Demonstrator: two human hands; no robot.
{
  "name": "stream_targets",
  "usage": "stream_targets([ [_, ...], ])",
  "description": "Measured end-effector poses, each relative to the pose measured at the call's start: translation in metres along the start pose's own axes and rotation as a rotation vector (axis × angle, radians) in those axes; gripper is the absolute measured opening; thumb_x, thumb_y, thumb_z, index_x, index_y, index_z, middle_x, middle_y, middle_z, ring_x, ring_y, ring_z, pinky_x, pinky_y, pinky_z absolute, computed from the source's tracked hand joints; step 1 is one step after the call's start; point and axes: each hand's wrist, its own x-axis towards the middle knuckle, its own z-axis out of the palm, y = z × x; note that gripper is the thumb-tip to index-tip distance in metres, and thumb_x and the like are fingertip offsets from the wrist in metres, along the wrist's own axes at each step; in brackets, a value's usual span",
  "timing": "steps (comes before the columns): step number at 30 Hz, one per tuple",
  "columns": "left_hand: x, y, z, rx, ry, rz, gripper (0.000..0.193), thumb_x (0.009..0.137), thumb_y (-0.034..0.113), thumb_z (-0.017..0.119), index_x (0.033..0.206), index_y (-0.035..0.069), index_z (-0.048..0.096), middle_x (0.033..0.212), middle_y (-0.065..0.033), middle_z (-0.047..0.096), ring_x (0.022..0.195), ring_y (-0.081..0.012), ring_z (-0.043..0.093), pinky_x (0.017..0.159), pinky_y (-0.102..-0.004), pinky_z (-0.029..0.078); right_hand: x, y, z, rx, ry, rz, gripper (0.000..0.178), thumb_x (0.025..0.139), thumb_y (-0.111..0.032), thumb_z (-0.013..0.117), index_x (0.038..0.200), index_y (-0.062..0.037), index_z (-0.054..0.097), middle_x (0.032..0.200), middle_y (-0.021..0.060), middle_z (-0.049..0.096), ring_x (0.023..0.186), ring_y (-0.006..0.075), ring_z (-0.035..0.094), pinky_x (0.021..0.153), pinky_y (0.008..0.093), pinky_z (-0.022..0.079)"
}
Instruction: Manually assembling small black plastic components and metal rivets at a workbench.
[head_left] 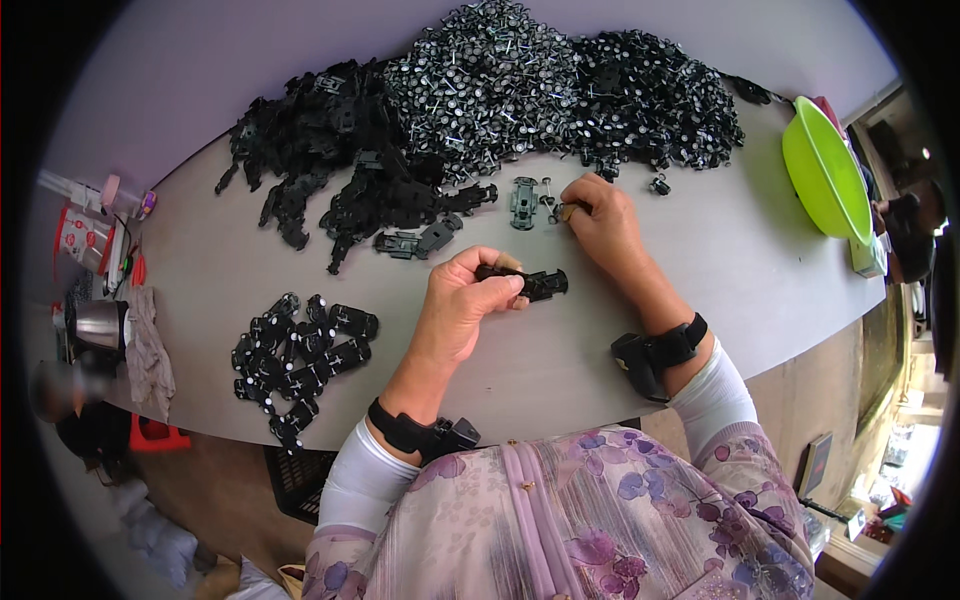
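My left hand (458, 308) is closed around a black toy car chassis (547, 286), which sticks out to the right past the thumb. Higher up and to the right, my right hand (608, 225) pinches its thumb and fingertips together low over the table; what they grip, if anything, is too small to make out. Beside those fingertips lie small wheel axles (547, 193). Another chassis, dark grey-green (523, 203), rests flat just left of the axles. More loose chassis (418, 240) lie above my left hand.
At the back stand heaps of black chassis (330, 115), silvery wheel axles (490, 90) and dark wheel parts (655, 95). Several chassis with wheels (300, 355) sit in a cluster at left. A lime-green basin (825, 170) stands at the right edge; a grey cloth (150, 340) hangs at left.
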Motion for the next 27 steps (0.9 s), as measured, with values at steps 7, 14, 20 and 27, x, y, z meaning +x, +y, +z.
stream_targets([
  [7,-0.006,0.005,0.000,-0.052,0.007,-0.030,0.013,0.081,0.002,0.066,0.093,0.003,0.062,0.083,-0.0037,0.062,0.072,-0.0124,0.063,0.062,-0.0298,0.058,-0.007,-0.011,-0.038,0.033,-0.171,-0.037,0.009,0.072,0.000,0.058,0.081,0.0000,0.061,0.076,0.0119,0.060,0.070,0.0310,0.059,0.065,0.0368,0.047],
  [14,-0.008,0.014,0.003,-0.027,-0.077,-0.132,0.025,0.081,0.005,0.067,0.105,0.002,0.062,0.084,-0.0034,0.062,0.072,-0.0110,0.062,0.056,-0.0247,0.051,-0.023,-0.014,-0.055,-0.066,-0.245,0.082,0.019,0.074,-0.009,0.067,0.089,0.0018,0.062,0.086,0.0115,0.058,0.072,0.0256,0.058,0.066,0.0353,0.047],
  [20,-0.005,0.005,0.002,0.010,-0.041,0.001,0.025,0.081,0.010,0.072,0.105,0.004,0.064,0.080,-0.0001,0.063,0.060,-0.0059,0.055,0.049,-0.0186,0.042,-0.025,-0.018,-0.050,-0.100,-0.333,0.026,0.022,0.072,-0.007,0.067,0.091,0.0021,0.063,0.092,0.0138,0.059,0.080,0.0339,0.060,0.072,0.0402,0.048],
  [27,-0.008,0.010,0.004,0.021,-0.046,-0.067,0.017,0.083,0.012,0.071,0.097,0.003,0.065,0.077,-0.0013,0.063,0.060,-0.0073,0.058,0.049,-0.0194,0.044,-0.024,-0.016,-0.040,-0.049,-0.240,-0.164,0.012,0.072,-0.002,0.062,0.082,0.0033,0.060,0.097,0.0133,0.060,0.078,0.0361,0.060,0.069,0.0416,0.049],
])
